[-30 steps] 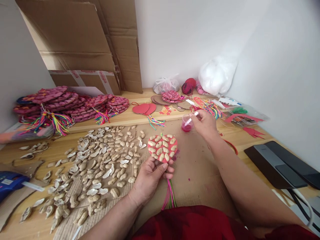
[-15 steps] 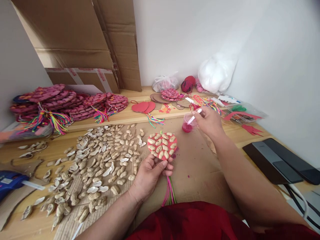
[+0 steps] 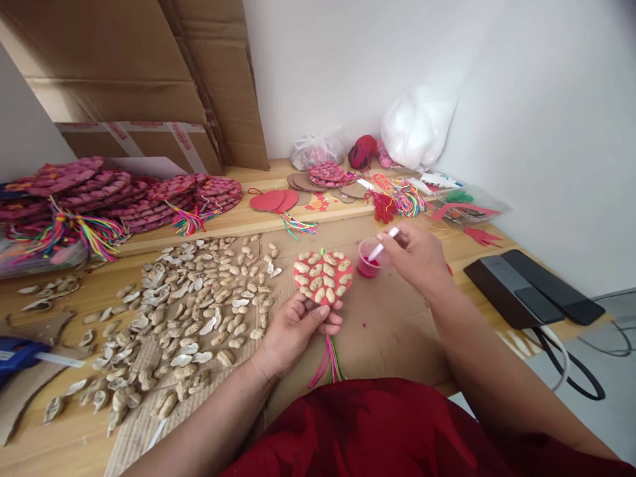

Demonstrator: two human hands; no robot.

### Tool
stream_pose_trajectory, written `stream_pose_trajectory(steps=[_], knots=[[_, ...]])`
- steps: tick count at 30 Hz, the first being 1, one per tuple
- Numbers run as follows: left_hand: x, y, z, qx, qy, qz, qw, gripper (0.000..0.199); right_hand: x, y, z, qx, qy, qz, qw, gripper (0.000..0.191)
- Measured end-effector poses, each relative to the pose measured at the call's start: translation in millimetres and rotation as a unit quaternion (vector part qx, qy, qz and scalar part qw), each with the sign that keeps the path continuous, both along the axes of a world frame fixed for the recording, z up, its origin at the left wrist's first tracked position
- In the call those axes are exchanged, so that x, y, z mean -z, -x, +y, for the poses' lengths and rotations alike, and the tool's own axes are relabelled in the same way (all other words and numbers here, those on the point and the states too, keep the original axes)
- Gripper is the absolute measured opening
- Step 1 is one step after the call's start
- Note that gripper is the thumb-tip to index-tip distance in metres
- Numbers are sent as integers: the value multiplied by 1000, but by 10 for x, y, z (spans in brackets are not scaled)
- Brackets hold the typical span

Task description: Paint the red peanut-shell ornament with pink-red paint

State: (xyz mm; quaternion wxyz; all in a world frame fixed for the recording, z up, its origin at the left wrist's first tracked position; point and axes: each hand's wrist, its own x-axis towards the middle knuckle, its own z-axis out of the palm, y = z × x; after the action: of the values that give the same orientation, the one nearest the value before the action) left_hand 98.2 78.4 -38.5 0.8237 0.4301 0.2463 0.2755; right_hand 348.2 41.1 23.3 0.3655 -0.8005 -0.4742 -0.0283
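A person in a red garment sits at a wooden table (image 3: 74, 437) spread with cardboard, the left hand (image 3: 293, 328) pinching the lower edge of a red heart-shaped disc (image 3: 322, 277) covered with peanut shells, its coloured cords (image 3: 325, 361) trailing down toward the lap. The fingers are curled under the disc with the thumb pressed on top, holding it just above the cardboard. The right hand (image 3: 415, 255) is closed around a slim white brush handle (image 3: 382, 244), whose tip dips into a small clear cup (image 3: 368, 258) of red paint standing just right of the disc. A wide scatter of loose peanut shells (image 3: 193, 311) lies to the left of the disc. Stacks of finished pink-red pieces with rainbow tassels (image 3: 99, 199) sit along the far left, beneath flattened cardboard boxes (image 3: 149, 79) leaning on the wall. A blue glue gun (image 3: 20, 351) rests at the left edge, and dark flat devices (image 3: 531, 288) lie at the right.
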Motion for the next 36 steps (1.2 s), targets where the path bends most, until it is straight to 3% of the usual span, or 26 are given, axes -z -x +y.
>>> stream_pose_trajectory(steps=[11, 16, 30, 36], knots=[[52, -1, 1, 8, -5, 14, 1000, 26, 35, 20, -84, -39, -59, -59, 996, 23], [55, -5, 1, 9, -2, 13, 1000, 24, 71, 46, -84, -72, -53, -99, 991, 20], [72, -14, -16, 1, 7, 18, 1000, 21, 13, 93, -194, -68, -90, -90, 989, 19], [53, -36, -18, -10, 13, 14, 1000, 24, 55, 50, -182, -96, -80, -118, 985, 15]])
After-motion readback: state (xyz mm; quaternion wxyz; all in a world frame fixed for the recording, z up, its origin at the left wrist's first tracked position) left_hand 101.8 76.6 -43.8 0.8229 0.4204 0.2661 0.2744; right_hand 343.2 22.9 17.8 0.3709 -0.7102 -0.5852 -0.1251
